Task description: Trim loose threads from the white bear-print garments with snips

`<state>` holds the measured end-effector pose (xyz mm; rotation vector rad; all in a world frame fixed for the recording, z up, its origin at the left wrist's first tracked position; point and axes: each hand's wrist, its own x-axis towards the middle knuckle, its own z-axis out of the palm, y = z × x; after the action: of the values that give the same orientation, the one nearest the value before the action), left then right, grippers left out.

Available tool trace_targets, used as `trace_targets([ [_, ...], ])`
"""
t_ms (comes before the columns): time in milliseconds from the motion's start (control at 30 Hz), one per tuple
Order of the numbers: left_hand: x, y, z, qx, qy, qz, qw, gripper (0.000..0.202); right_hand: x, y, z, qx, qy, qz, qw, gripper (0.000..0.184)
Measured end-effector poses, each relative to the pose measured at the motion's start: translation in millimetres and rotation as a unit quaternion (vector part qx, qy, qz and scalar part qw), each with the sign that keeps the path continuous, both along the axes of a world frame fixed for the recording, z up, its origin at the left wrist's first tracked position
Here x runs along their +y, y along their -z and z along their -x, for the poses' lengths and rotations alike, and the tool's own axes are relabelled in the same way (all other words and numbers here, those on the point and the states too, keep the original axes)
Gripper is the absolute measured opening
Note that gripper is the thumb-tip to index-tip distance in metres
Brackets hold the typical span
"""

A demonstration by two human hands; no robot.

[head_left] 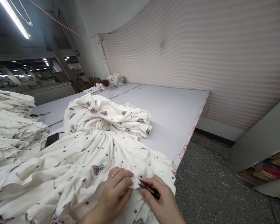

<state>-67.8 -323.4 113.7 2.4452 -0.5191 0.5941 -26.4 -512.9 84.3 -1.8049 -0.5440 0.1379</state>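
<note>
A large heap of white printed fabric, with small dark dots and pinkish animal figures, lies gathered over the near part of the table. My left hand, a ring on one finger, pinches an edge of this fabric. Just to its right, my right hand holds small black thread snips. Their two pointed blades stand slightly apart and point left toward the pinched edge. Whether the blades touch the cloth I cannot tell.
The pale tabletop ends at a right edge with red lettering. More printed fabric is piled at left, near a dark flat object. Folded stacks stand at the far end. A striped sheet hangs behind; a shelf unit stands right.
</note>
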Motion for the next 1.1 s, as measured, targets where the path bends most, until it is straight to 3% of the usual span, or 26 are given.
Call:
trace_targets([
  [67,-1.7,-3.6,-2.2,0.115,-0.034,0.060,0.991,0.011,6.3,4.3,-2.3,-0.016,0.022,0.005,1.000,0.017],
  [167,-3.7,-12.9,-9.0,0.318,-0.090,0.173,0.928,0.016,15.4,7.9,-10.0,-0.010,0.055,0.014,0.998,0.007],
  [233,-3.4,-18.0,-14.1,0.375,-0.100,0.231,0.892,0.024,19.1,7.9,-14.0,0.011,0.061,-0.024,0.998,0.006],
  [333,-1.9,-19.0,-18.9,0.390,-0.104,0.295,0.866,0.029,22.0,6.7,-14.3,-0.030,0.025,-0.077,0.996,0.009],
  [433,-1.2,-14.5,-19.2,0.387,-0.065,0.330,0.859,0.028,25.1,6.9,-11.7,-0.060,0.015,-0.060,0.996,0.012],
  [567,-2.7,-11.3,-16.8,0.390,-0.043,0.311,0.866,0.027,30.8,8.4,-11.9,-0.022,0.032,-0.036,0.999,0.009],
  [767,-8.7,-19.4,-17.7,0.393,-0.092,0.281,0.871,0.022,35.3,6.1,-14.3,0.007,0.017,-0.056,0.998,0.020],
  [900,-10.3,-21.3,-18.5,0.382,-0.122,0.310,0.862,0.021,27.3,4.7,-11.9,0.043,0.035,-0.082,0.995,0.018],
  [1100,-10.4,-20.3,-19.1,0.393,-0.095,0.341,0.848,0.020,18.5,6.4,-11.4,0.017,0.019,-0.057,0.998,0.021],
])
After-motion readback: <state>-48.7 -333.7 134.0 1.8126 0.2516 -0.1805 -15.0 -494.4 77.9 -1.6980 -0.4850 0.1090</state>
